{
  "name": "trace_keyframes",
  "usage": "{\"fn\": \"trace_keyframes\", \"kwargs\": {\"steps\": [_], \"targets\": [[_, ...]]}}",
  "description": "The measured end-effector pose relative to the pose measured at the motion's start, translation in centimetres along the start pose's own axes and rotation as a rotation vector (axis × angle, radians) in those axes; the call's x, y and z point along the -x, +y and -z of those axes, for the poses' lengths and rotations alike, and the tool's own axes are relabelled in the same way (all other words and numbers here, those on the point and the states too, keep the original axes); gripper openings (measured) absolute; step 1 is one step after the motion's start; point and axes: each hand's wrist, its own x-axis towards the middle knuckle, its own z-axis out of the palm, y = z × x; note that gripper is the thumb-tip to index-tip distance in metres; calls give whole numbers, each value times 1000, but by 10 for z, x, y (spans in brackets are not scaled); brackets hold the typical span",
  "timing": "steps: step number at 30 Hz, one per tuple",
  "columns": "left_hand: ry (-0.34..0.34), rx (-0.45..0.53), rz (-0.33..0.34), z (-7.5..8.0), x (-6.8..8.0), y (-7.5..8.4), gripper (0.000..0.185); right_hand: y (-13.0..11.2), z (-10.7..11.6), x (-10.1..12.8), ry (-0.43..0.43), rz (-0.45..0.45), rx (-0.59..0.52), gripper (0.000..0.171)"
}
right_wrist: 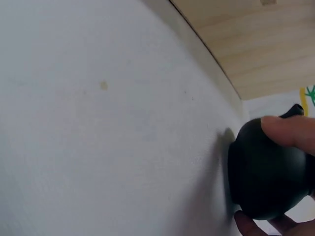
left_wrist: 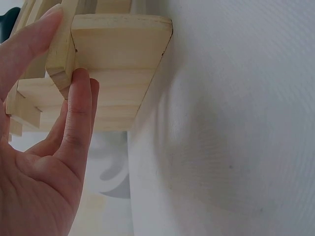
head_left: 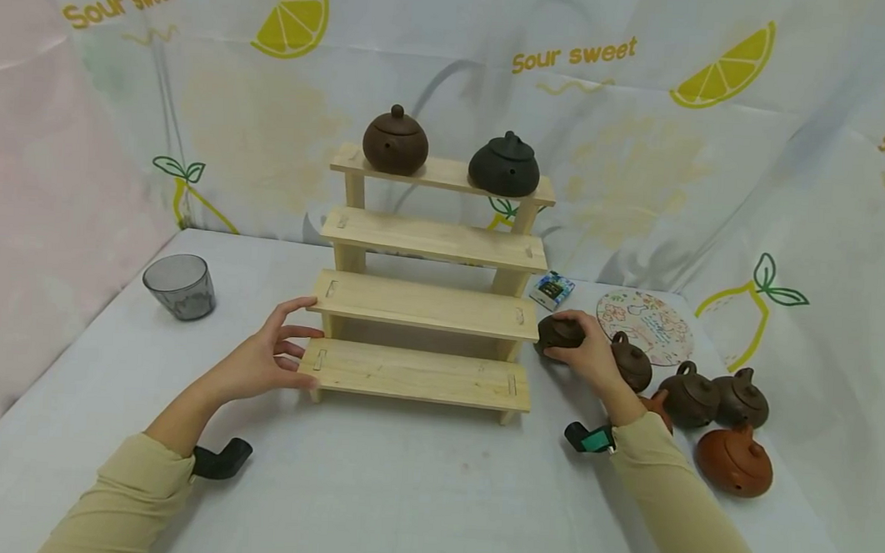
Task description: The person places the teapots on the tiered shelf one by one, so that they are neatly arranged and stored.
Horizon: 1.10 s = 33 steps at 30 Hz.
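Observation:
A four-tier wooden stand [head_left: 415,374] rises in the middle of the table. My left hand [head_left: 261,365] holds the left end of its lowest board, thumb on top and fingers underneath; the left wrist view shows this board edge [left_wrist: 63,64] between them. To the right of the stand, my right hand [head_left: 594,358] grips a small dark teapot [head_left: 560,334] around its body. Up close, the teapot [right_wrist: 266,172] has its base right at the tabletop, with the thumb on one side and fingers on the other. A brown teapot [head_left: 395,147] and a black teapot [head_left: 504,169] sit on the top tier.
Brown teapots [head_left: 690,398] and a reddish teapot [head_left: 736,461] cluster at the right, partly behind the right forearm. A round floral mat [head_left: 644,325] and a small blue box [head_left: 552,290] lie behind. At the left stands a grey glass [head_left: 182,286]. A printed cloth [head_left: 440,26] hangs at the back.

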Motion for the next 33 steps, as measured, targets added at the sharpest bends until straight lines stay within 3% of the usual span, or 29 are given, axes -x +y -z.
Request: {"fn": "trace_keyframes", "kwargs": {"steps": [11, 23, 33], "targets": [[0, -15, 17, -1, 0, 3, 106, -12, 9, 0, -12, -73, -2, 54], [4, -10, 15, -1, 1, 1, 106, -47, 45, -3, -44, -97, -35, 56], [6, -17, 11, 0, 1, 3, 106, -84, 74, -1, -11, 39, 15, 51]]}}
